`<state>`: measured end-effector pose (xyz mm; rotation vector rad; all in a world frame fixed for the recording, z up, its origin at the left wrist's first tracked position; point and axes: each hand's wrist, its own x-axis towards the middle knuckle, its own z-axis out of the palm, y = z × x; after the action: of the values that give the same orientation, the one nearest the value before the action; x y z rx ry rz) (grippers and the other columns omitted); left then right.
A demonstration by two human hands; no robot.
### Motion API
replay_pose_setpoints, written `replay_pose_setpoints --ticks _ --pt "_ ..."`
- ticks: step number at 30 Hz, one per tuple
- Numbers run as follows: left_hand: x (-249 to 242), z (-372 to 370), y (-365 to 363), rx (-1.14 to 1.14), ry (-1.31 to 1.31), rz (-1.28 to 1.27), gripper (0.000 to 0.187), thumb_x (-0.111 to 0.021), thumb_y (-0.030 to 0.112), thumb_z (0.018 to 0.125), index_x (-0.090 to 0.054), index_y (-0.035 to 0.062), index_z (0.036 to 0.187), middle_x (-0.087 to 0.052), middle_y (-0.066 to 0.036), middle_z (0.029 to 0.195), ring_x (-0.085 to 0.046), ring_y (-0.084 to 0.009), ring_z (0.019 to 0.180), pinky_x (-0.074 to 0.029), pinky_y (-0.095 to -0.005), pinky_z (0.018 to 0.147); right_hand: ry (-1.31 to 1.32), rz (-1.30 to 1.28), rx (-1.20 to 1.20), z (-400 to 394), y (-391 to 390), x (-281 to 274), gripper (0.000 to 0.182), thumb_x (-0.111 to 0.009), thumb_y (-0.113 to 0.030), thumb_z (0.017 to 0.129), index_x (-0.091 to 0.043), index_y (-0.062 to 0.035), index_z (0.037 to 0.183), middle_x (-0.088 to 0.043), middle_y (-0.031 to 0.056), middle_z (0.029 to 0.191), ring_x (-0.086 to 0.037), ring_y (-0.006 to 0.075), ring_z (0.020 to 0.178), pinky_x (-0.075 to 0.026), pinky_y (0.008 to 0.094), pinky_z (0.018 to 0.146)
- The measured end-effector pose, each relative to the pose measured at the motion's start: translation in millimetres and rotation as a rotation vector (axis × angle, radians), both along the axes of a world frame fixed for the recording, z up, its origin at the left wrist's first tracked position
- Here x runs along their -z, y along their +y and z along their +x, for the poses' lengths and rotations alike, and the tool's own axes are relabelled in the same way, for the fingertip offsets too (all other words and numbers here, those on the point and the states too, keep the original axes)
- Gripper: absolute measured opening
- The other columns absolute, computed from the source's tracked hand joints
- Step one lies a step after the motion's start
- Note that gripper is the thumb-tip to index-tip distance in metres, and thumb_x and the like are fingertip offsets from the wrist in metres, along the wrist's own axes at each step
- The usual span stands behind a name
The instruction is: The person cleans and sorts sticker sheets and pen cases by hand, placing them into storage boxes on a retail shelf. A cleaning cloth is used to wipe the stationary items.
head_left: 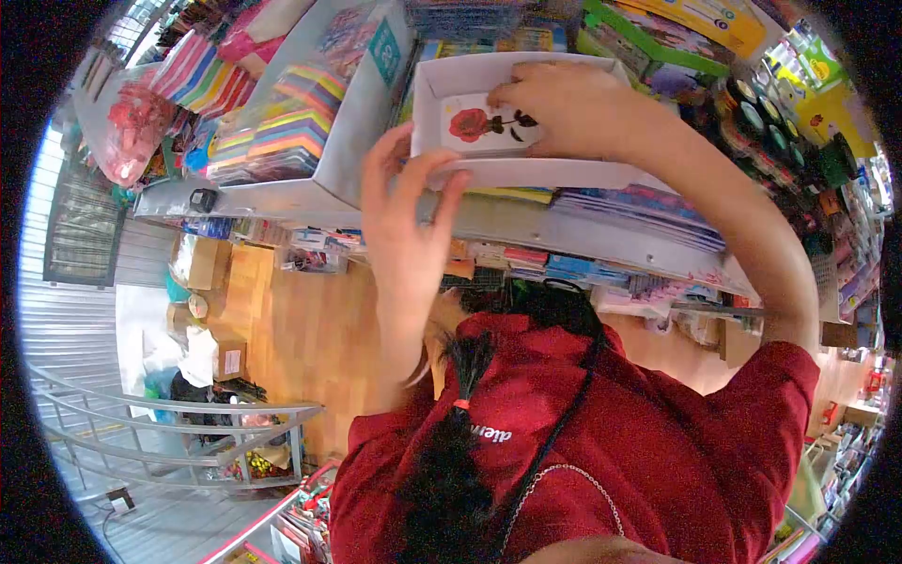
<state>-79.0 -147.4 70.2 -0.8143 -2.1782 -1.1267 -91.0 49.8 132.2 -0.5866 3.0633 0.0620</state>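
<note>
A white open box sits on the shelf at the top centre. Inside it lies a white card with a red rose and dark leaves. My right hand reaches into the box from the right, its fingers bent over the right end of the card; the thumb is mostly hidden. At the box's near left corner is my left hand, fingers spread, with fingertips at the box wall and nothing held between them.
Left of the box, a white bin holds packs of coloured sheets. Flat blue packs lie under the box's near side. Green boxes stand behind at the right. The shelf's front edge runs below, and a metal railing stands lower left.
</note>
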Motion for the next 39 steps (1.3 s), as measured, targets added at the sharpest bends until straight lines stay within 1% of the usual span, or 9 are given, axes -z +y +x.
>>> replay_pose_setpoints --ticks 9,12,15,18,21,25,30,36,39 --pt "4.3 -6.7 -3.1 0.053 -0.024 0.077 0.026 -0.070 0.006 0.066 -0.061 0.0097 0.089 -0.048 -0.009 0.108 -0.053 -0.0251 0.088 -0.044 -0.0347 0.075 -0.076 0.026 -0.118 -3.2 7.3 -22.3 0.031 -0.053 -0.023 0.079 -0.056 -0.0002 0.100 -0.059 0.0166 0.076 -0.061 0.0286 0.066 -0.049 0.0372 0.063" --pt "3.7 -7.9 -2.1 0.077 -0.069 0.137 0.030 -0.072 0.007 0.063 -0.062 0.0098 0.091 -0.051 -0.010 0.108 -0.054 -0.0236 0.091 -0.044 -0.0328 0.078 -0.165 -0.399 0.134 4.5 10.6 -35.2 0.034 -0.048 -0.027 0.077 -0.059 0.0049 0.076 -0.057 0.0167 0.057 -0.061 0.0269 0.054 -0.050 0.0368 0.059" --pt "3.1 -9.1 -1.4 0.065 -0.059 0.129 0.032 -0.072 0.006 0.064 -0.060 0.0087 0.094 -0.051 -0.010 0.108 -0.054 -0.0234 0.092 -0.046 -0.0321 0.076 -0.285 -0.765 0.321 4.2 5.0 -20.7 0.039 -0.046 -0.030 0.087 -0.055 0.0068 0.095 -0.061 0.0131 0.077 -0.063 0.0166 0.066 -0.052 0.0265 0.057" --pt "8.1 -15.3 -2.4 0.117 -0.067 0.140 0.039 -0.071 0.006 0.066 -0.055 0.0073 0.102 -0.049 -0.010 0.108 -0.055 -0.0227 0.090 -0.049 -0.0315 0.072 -0.377 -0.893 0.373 1.2 -14.3 -17.1 0.043 -0.045 -0.032 0.087 -0.053 0.0080 0.099 -0.061 0.0129 0.080 -0.063 0.0194 0.069 -0.054 0.0280 0.062" --pt "7.8 -16.7 -1.3 0.190 -0.217 0.270 0.046 -0.072 0.006 0.067 -0.050 0.0048 0.108 -0.049 -0.012 0.109 -0.054 -0.0234 0.094 -0.050 -0.0311 0.075 -0.407 -0.891 0.299 -2.7 -30.9 -13.8 0.045 -0.045 -0.034 0.087 -0.050 0.0069 0.104 -0.061 0.0125 0.082 -0.063 0.0201 0.073 -0.053 0.0272 0.064" --pt "5.1 -18.6 -0.7 0.190 -0.257 0.250 0.052 -0.072 0.008 0.067 -0.047 0.0032 0.112 -0.050 -0.013 0.108 -0.054 -0.0237 0.095 -0.050 -0.0312 0.075 0.063 -0.400 -0.121 -3.7 -28.0 -1.8 0.041 -0.044 -0.032 0.088 -0.051 0.0047 0.107 -0.062 0.0105 0.084 -0.063 0.0199 0.077 -0.052 0.0265 0.067" --pt "6.0 -23.6 -1.1 0.210 -0.209 0.248 0.045 -0.066 0.013 0.074 -0.047 0.0029 0.113 -0.049 -0.014 0.106 -0.054 -0.0246 0.092 -0.047 -0.0323 0.074 -0.333 -0.721 0.191 -15.5 -34.9 5.8 0.038 -0.042 -0.029 0.089 -0.056 0.0043 0.102 -0.062 0.0096 0.082 -0.061 0.0169 0.079 -0.051 0.0291 0.068" --pt "-7.0 -27.1 4.7 0.108 0.017 0.026 0.035 -0.057 0.018 0.080 -0.051 0.0041 0.111 -0.048 -0.017 0.103 -0.048 -0.0309 0.096 -0.040 -0.0371 0.081 -0.335 -0.722 0.238 -10.6 -31.2 -0.2 0.038 -0.044 -0.027 0.088 -0.054 0.0053 0.106 -0.063 0.0105 0.089 -0.061 0.0172 0.083 -0.048 0.0291 0.075" --pt "-7.7 -26.4 7.1 0.060 0.036 -0.029 0.035 -0.058 0.018 0.079 -0.051 0.0048 0.111 -0.047 -0.018 0.103 -0.046 -0.0326 0.098 -0.038 -0.0389 0.083 0.060 -0.578 0.088 15.9 -19.5 -13.5 0.037 -0.045 -0.024 0.087 -0.052 0.0036 0.110 -0.062 0.0131 0.095 -0.060 0.0212 0.086 -0.046 0.0285 0.077"
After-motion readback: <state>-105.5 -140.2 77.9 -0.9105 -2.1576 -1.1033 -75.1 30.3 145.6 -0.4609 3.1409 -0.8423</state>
